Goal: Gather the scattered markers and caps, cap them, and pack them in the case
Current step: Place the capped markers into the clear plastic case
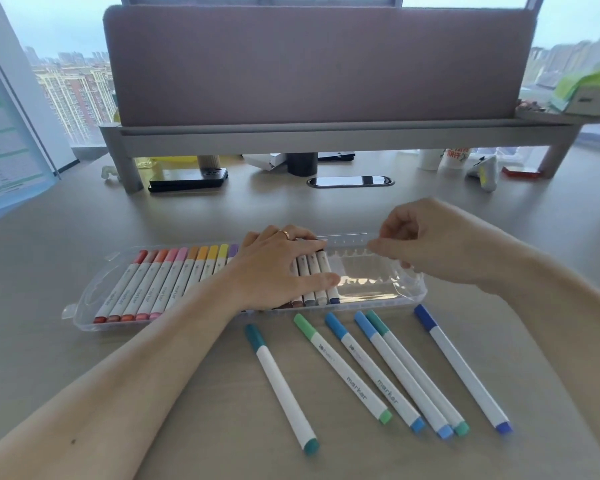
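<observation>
Six loose markers (340,365) beside case (417,295) rim

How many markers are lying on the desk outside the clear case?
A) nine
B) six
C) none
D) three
B: six capped markers lie on the desk in front of the clear case: teal marker, green marker, blue marker, light blue marker, teal-green marker and dark blue marker.
</observation>
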A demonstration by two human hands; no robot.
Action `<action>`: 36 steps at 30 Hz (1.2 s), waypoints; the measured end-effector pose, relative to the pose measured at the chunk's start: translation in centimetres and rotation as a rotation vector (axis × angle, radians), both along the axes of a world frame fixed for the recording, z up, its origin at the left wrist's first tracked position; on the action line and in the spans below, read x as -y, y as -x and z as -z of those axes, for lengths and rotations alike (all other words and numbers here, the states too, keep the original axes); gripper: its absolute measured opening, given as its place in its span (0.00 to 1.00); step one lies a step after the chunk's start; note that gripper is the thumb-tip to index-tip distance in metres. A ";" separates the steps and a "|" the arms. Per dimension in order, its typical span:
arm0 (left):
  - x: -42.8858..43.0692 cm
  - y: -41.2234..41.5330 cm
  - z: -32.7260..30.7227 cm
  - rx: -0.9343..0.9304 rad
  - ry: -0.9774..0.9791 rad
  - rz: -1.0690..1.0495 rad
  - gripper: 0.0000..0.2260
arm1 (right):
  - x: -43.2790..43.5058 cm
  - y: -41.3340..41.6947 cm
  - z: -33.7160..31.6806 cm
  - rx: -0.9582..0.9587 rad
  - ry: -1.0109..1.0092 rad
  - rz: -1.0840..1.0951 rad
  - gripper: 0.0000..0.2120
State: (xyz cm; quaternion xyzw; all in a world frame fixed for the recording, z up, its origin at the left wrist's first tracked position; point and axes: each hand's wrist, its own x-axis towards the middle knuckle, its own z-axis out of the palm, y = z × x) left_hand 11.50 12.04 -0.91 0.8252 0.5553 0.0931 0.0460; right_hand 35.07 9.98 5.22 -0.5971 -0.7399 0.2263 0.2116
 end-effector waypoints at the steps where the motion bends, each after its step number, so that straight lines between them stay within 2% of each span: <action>1: 0.0 0.0 0.0 0.003 0.000 0.000 0.34 | 0.8 -0.8 -0.2 0.080 0.023 0.013 0.12; 6: 0.1 0.1 -0.1 0.018 -0.004 0.003 0.34 | 3.7 -3.0 0.7 0.392 0.148 0.081 0.19; 10: 0.4 0.0 -0.3 0.018 0.003 0.003 0.34 | 4.9 -3.4 1.0 0.452 0.247 0.071 0.21; 13: 0.5 -0.1 -0.3 0.016 -0.001 0.010 0.33 | 5.3 -3.3 1.2 0.434 0.281 0.036 0.17; 17: 0.5 -0.1 -0.2 0.019 -0.004 0.007 0.34 | 4.9 -3.1 0.6 0.249 0.351 -0.010 0.14; 20: 0.4 -0.1 -0.1 0.028 -0.011 0.001 0.34 | 3.7 -2.2 0.3 -0.111 0.331 -0.056 0.11; 23: 0.4 -0.2 0.0 0.011 -0.023 0.005 0.36 | 1.7 -0.7 0.7 -0.483 0.258 -0.014 0.11; 26: 0.4 -0.3 -0.1 0.009 -0.022 -0.007 0.32 | -0.3 1.1 1.2 -0.691 0.267 0.035 0.08; 30: 0.2 -0.1 -0.1 0.020 -0.019 -0.003 0.27 | -1.9 2.8 2.5 -0.715 0.292 0.035 0.09; 36: -0.5 0.2 0.2 0.059 -0.024 -0.002 0.22 | -2.3 3.6 3.8 -0.515 0.241 0.000 0.03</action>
